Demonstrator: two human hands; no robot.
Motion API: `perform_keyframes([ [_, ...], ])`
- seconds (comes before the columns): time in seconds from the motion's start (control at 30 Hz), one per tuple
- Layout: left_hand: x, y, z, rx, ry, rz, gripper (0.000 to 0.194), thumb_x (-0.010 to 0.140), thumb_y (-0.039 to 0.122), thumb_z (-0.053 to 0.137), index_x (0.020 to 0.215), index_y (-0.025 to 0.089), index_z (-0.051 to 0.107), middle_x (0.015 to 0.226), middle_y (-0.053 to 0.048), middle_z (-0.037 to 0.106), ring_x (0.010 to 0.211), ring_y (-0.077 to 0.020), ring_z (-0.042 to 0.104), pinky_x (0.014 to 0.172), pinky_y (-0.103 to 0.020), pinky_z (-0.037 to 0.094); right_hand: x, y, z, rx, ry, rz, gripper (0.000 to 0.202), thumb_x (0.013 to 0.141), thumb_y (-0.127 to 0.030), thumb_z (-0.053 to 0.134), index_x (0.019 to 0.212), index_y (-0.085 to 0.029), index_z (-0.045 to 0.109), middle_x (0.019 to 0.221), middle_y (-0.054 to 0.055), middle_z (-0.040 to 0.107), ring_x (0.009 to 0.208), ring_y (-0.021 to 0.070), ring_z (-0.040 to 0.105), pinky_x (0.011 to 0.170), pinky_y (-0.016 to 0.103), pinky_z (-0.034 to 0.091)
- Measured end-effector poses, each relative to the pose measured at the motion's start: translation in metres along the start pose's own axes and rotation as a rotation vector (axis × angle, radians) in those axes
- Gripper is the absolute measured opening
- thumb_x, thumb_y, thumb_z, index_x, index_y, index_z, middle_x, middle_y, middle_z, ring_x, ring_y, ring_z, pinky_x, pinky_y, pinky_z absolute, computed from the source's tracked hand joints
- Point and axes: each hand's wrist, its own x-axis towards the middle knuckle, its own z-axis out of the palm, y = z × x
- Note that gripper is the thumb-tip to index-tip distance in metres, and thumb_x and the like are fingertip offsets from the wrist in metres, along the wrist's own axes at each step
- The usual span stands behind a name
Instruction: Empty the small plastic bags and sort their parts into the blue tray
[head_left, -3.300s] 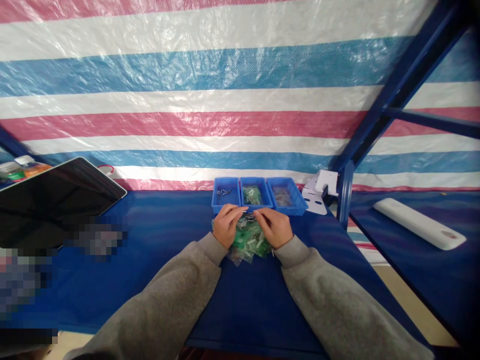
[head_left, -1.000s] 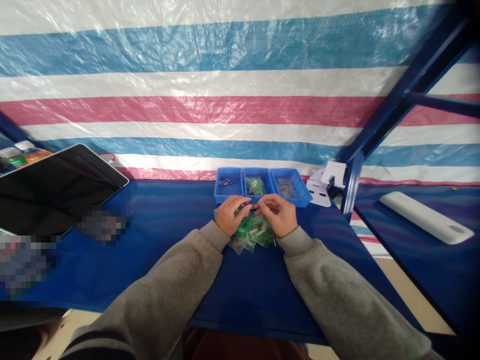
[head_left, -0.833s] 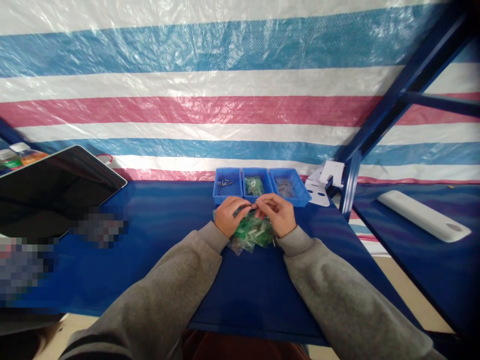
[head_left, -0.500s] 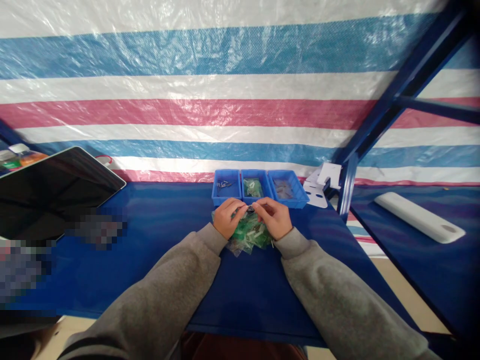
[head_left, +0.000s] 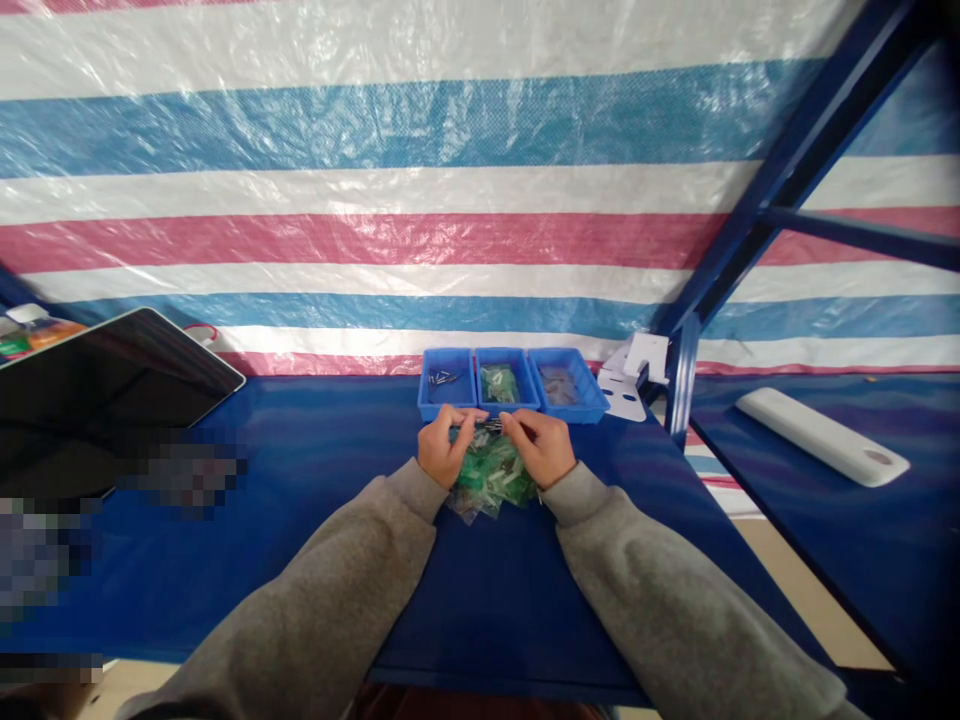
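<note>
The bare left hand (head_left: 442,447) and bare right hand (head_left: 544,447) have thumbs close to fingertips; whether either pinches anything, I cannot tell. Small dark metallic pieces (head_left: 493,425) show between them, at the far edge of a green-and-clear plastic bag heap (head_left: 491,477). Beyond sit three blue plastic trays (head_left: 526,384).

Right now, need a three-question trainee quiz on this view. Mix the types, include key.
1. Count: how many blue trays stand in the row beyond the hands?

2. Multiple choice: as seen in the picture, which tray holds the loose slim pieces?
A) right
B) middle
C) left

3. True or false: the two hands are far apart.

Key:
1. Three.
2. C, the left tray.
3. False: the left hand and right hand are close together over the pile of green packets, with small slim parts between their fingertips.
</note>
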Motion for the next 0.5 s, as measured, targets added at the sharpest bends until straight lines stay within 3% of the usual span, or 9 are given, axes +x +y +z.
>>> perform_keyframes([
  [0.2, 0.0001, -0.0033, 0.0027, 0.101, -0.082, -0.007, 0.017, 0.089, 0.029, 0.044, 0.081, 0.017, 0.053, 0.066, 0.0, 0.063, 0.059, -0.01, 0.06, 0.063, -0.022, 0.048, 0.0, -0.0023, -0.0024, 0.004, 0.043, 0.003, 0.037, 0.089, -0.04, 0.042, 0.063, -0.019, 0.059, 0.055, 0.001, 0.054, 0.051, 0.0122, 0.047, 0.053, 0.025, 0.035],
  [0.37, 0.0028, -0.0041, 0.0014, 0.151, -0.095, 0.136, 0.02, 0.089, 0.029, 0.045, 0.086, 0.017, 0.061, 0.081, -0.005, 0.067, 0.077, -0.0142, 0.063, 0.074, -0.025, 0.048, -0.0007, -0.0052, -0.0051, 0.046, 0.1, 0.013, 0.027, 0.087, -0.039, 0.045, 0.08, -0.019, 0.063, 0.071, 0.003, 0.062, 0.058, 0.0136, 0.052, 0.056, 0.026, 0.041],
  [0.5, 0.0014, -0.0063, 0.001, 0.134, -0.055, 0.086, 0.019, 0.086, 0.033, 0.05, 0.091, 0.017, 0.059, 0.074, -0.002, 0.066, 0.065, -0.0114, 0.061, 0.065, -0.022, 0.047, -0.0026, -0.0051, -0.0045, 0.091, 0.035, -0.018, 0.025, 0.086, -0.037, 0.046, 0.095, -0.021, 0.063, 0.081, 0.005, 0.064, 0.059, 0.0137, 0.053, 0.057, 0.027, 0.043],
])
